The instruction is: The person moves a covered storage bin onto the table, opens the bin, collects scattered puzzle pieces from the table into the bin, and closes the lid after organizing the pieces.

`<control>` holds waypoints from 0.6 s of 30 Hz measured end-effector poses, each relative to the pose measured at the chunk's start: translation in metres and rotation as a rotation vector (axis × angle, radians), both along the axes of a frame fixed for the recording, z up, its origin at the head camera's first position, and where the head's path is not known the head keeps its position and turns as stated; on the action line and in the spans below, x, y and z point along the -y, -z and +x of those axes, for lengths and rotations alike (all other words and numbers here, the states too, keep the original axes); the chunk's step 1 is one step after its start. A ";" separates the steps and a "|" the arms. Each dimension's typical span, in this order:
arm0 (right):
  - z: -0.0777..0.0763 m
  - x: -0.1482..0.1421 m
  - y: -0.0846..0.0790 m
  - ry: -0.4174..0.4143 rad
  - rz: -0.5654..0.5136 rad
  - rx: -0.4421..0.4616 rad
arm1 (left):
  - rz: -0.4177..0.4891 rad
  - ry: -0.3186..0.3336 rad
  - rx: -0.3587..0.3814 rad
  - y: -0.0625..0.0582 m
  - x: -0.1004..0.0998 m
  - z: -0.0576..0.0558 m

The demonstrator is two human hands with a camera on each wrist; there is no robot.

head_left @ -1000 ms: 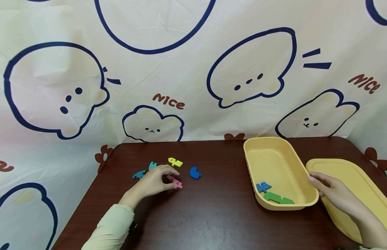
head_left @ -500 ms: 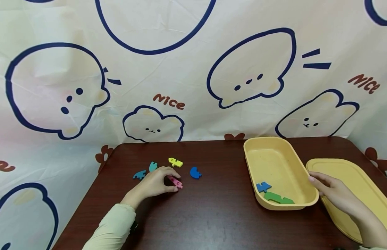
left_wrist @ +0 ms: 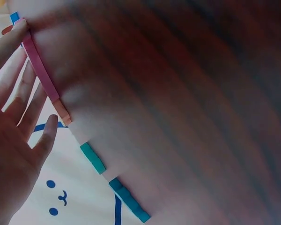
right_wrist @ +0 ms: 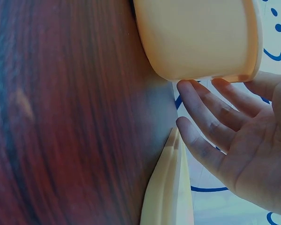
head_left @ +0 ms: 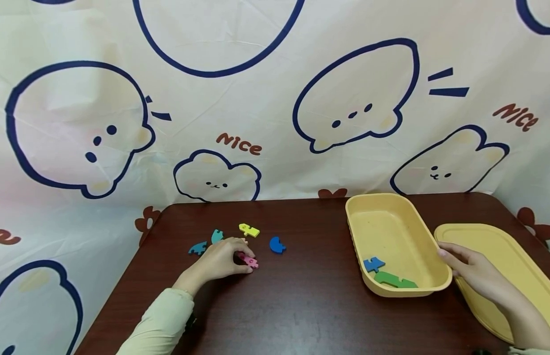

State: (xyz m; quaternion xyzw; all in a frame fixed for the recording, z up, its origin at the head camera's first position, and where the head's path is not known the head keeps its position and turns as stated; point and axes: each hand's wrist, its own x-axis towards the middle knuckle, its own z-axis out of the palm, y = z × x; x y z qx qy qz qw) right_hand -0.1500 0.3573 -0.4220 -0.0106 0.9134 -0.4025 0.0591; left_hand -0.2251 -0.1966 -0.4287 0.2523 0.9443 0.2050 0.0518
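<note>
Pink piece (head_left: 250,261) is the one to watch here imo: it's on the counter (head_left: 310,315) between the curled thumb and fingers of the left hand (head_left: 219,259), looks like a light pinch, can't tell how firm. Going clockwise from it: yellow piece (head_left: 250,230) at twelve, dark-blue piece (head_left: 277,245) at two, tray (head_left: 396,224) out at three, dark-teal piece (head_left: 197,248) just past nine, light-teal piece (head_left: 217,236) at ten.

Biggest risk I'd call: the peach piece (left_wrist: 61,110) sits right by the pink one's far end in the left wrist view, so a sloppy lift could knock it or drag it along. The piece also looks thin and low, so too shallow a pinch could let it slip.

Right hand (head_left: 476,273) is at the tray's four o'clock, fingers loosely extended, tips on the outer wall; can't tell if the thumb hooks the rim. Push too hard there and the tray could slide toward nine, jostling the light-blue piece (head_left: 374,264) and green piece (head_left: 394,280) inside.
</note>
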 end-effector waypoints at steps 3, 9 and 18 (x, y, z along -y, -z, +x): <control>0.000 0.000 0.000 0.000 0.002 -0.006 | -0.005 -0.002 0.008 0.000 -0.001 -0.001; 0.000 0.000 0.000 0.002 0.003 0.001 | -0.010 -0.009 0.026 -0.001 -0.001 -0.002; 0.001 0.000 0.001 0.007 0.003 -0.014 | 0.008 -0.011 -0.005 0.001 -0.001 -0.002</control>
